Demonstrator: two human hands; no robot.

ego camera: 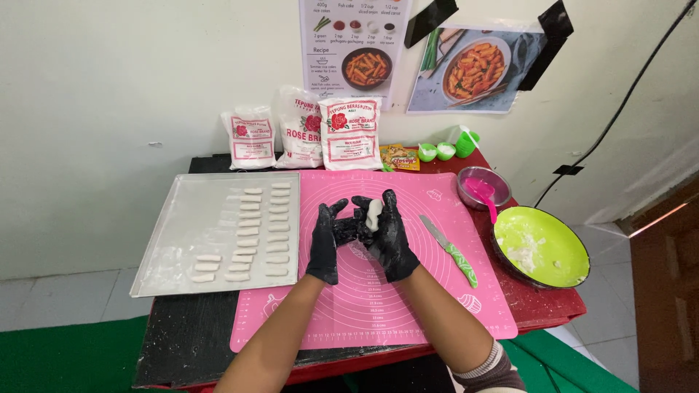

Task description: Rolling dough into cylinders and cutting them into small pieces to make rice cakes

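Both my hands wear black gloves and meet over the pink silicone mat [437,306]. My right hand [389,236] holds a small lump of white dough [373,213] against its palm and fingers. My left hand [326,240] presses against the right one from the side, fingertips touching at the dough. To the left lies a metal tray [175,218] with several short white dough sticks [263,229] laid in rows.
A green-handled knife [451,251] lies on the mat's right side. A lime-green bowl [542,247] with dough scraps and a small metal bowl with a pink scraper [482,191] stand at right. Three white flour bags [306,131], a yellow packet and small green cups line the wall.
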